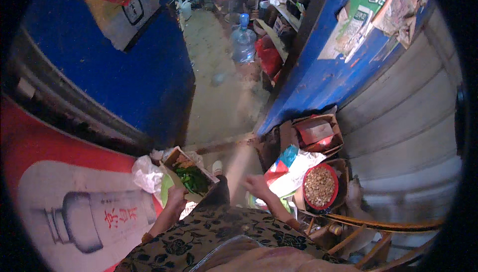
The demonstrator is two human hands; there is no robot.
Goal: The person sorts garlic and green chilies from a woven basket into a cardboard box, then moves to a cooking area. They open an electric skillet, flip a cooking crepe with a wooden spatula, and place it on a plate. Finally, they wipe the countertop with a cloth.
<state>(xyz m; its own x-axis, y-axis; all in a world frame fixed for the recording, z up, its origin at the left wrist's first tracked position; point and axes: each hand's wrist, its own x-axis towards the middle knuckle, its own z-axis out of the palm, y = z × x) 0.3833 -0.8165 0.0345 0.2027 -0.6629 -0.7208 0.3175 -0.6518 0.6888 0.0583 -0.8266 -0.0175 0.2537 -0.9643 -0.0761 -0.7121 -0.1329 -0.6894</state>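
My left hand (177, 194) is at the near left edge of a cardboard box (207, 174) that holds green leafy vegetables (192, 178) and some brownish matter; its fingers touch the box edge. A white plastic bag (146, 174) lies left of the box. In front of my body on the right, my right hand (256, 187) hangs with bent fingers over the floor; whether it holds something small cannot be told. To its right, a red round basin (336, 185) full of pale, nut-like pieces (319, 186) rests on a cardboard box, beside a white printed bag (298, 175).
Blue door panels (149, 66) flank a doorway. Beyond it stand a large clear water bottle (244, 44), a red bag (269, 57) and cluttered shelves (282, 9). A cardboard box with red packages (317, 134) sits at right, and a wooden frame (392, 226) lower right.
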